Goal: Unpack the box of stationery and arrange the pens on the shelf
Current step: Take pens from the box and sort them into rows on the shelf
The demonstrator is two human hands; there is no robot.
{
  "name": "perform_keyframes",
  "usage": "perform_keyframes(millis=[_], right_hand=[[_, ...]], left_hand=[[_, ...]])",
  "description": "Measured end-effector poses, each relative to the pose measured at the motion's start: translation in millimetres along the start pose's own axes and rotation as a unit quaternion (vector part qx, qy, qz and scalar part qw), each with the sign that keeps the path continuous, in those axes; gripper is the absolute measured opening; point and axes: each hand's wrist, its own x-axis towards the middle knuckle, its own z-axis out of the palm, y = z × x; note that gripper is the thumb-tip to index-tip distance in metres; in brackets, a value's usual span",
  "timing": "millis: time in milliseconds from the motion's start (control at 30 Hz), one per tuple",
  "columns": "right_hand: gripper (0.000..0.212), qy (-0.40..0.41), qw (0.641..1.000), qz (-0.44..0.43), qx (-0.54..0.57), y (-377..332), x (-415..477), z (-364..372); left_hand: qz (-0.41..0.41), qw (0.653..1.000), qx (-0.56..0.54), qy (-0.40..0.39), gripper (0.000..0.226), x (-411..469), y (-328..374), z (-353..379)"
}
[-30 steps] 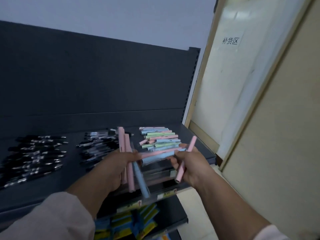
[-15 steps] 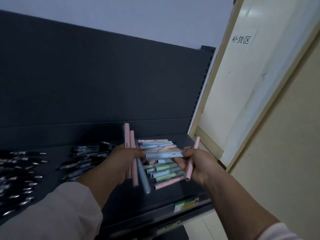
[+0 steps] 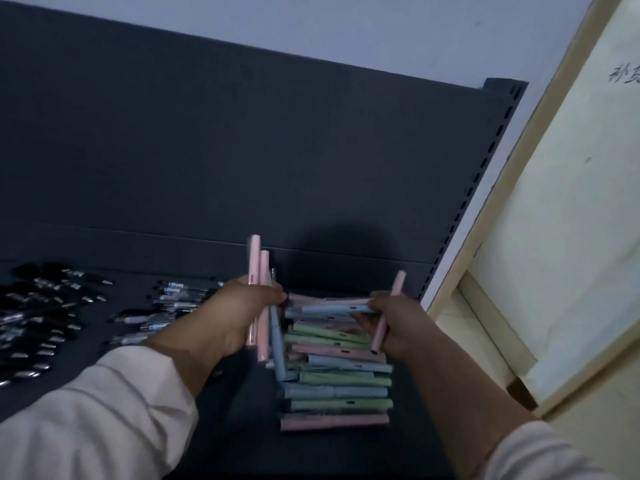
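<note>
Evidently the pastel pens (image 3: 336,393) are light, stiff and slick. The left hand (image 3: 239,313) grips a bundle (image 3: 254,261) mid-barrel, and the right hand (image 3: 398,323) pinches a blue pen (image 3: 332,309) and a pink pen (image 3: 396,289).

The dark shelf (image 3: 235,427) carried a stack of pastel pens (image 3: 336,393), pink, blue and green, lying crosswise and side by side. Left of that stack lay a loose cluster of clear-barrelled pens (image 3: 166,306), and farther left of the stack a wider spread of black pens (image 3: 38,327), their tips glinting.
</note>
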Motion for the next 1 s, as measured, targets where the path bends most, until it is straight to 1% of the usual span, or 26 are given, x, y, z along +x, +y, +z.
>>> perform_keyframes(millis=[100, 200, 267, 367, 433, 500, 600, 667, 733, 800, 900, 1000], right_hand=[[0.027, -0.007, 0.995, -0.005, -0.102, 2, 21, -4], [0.035, 0.002, 0.978, -0.018, -0.210, -1, 35, -8], [0.041, -0.001, 0.966, -0.012, -0.258, -5, 37, -9], [0.042, 0.001, 0.945, -0.012, -0.328, -11, 33, -8], [0.039, 0.003, 0.938, -0.017, -0.347, -17, 31, -6], [0.034, 0.004, 0.938, -0.033, -0.345, -23, 27, -4], [0.031, -0.008, 0.946, -0.085, -0.313, -33, 16, 2], [0.028, -0.013, 0.948, -0.124, -0.294, -36, 11, 7], [0.029, -0.014, 0.953, -0.142, -0.269, -35, 12, 12], [0.025, -0.024, 0.964, -0.132, -0.230, -30, 15, 15], [0.010, -0.057, 0.978, -0.115, -0.166, -18, 23, 17], [0.008, -0.076, 0.990, -0.077, -0.091, -10, 29, 18]], left_hand=[[-0.007, 0.999, -0.004, 0.033, 0.017, 4, -4, 7], [-0.027, 0.998, -0.012, 0.054, 0.031, 5, -8, 8], [-0.034, 0.997, -0.011, 0.061, 0.037, 3, -7, 7], [-0.029, 0.997, -0.012, 0.064, 0.038, 4, -4, 2], [-0.034, 0.997, -0.006, 0.063, 0.034, 5, 0, -1], [-0.039, 0.997, 0.007, 0.060, 0.025, 5, 4, -3], [-0.041, 0.998, 0.024, 0.040, 0.015, 2, 13, -2], [-0.049, 0.998, 0.013, 0.028, 0.017, 0, 17, 0], [-0.050, 0.998, 0.000, 0.031, 0.027, 0, 20, 0], [-0.053, 0.998, -0.014, 0.035, 0.037, 1, 20, -2], [-0.054, 0.998, -0.015, 0.031, 0.040, 1, 20, -5], [-0.055, 0.998, -0.013, 0.032, 0.043, 2, 20, -9]])
